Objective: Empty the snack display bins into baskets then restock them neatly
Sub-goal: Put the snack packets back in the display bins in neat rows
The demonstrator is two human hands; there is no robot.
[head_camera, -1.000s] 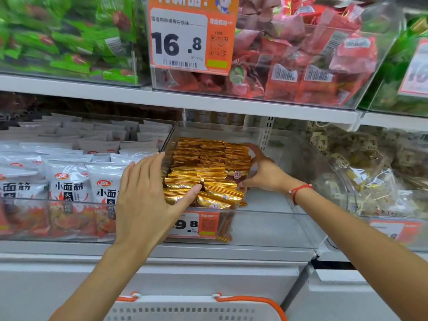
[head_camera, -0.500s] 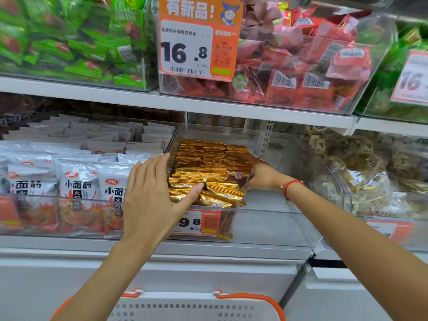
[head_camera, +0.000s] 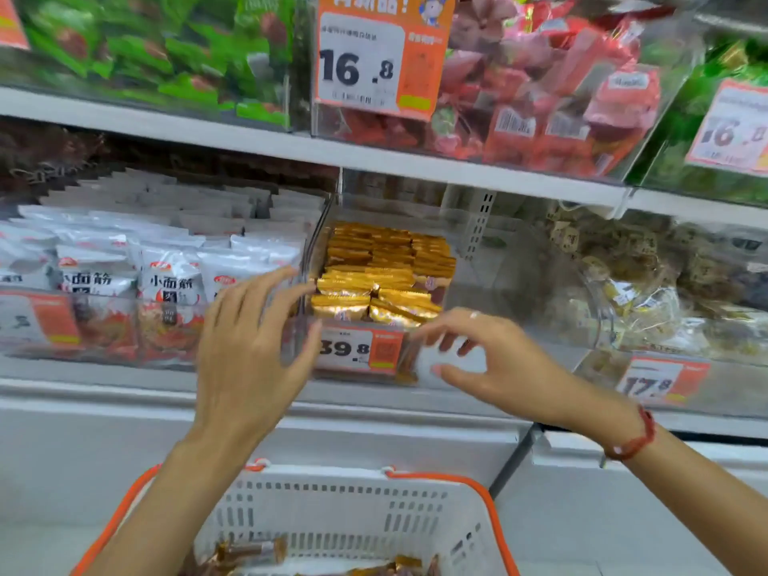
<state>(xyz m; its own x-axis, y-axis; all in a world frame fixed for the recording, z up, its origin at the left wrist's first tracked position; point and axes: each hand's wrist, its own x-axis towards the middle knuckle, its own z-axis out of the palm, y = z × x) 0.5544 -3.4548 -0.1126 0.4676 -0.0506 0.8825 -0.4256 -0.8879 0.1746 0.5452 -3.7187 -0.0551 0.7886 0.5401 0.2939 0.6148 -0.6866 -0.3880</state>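
Gold snack packets (head_camera: 386,264) are stacked in rows at the left of a clear display bin (head_camera: 511,259) on the lower shelf. My left hand (head_camera: 253,347) is raised in front of the bin's left front corner, fingers spread and holding nothing. My right hand (head_camera: 494,363) hovers outside the bin's front wall beside the 39.8 price tag (head_camera: 359,350), fingers loosely bent and empty. Below, a white basket with orange handles (head_camera: 345,505) holds a few brown-gold packets (head_camera: 249,550).
White-and-red snack packs (head_camera: 137,276) fill the bin to the left. A bin of pale wrapped snacks (head_camera: 648,293) stands to the right. The upper shelf carries bins of green (head_camera: 137,47) and red packets (head_camera: 552,89) with a 16.8 tag.
Both hands have drawn back out of the bin toward me. The right hand left the side of the gold stack and now sits lower, in front of the bin. The view tilted down onto the basket.
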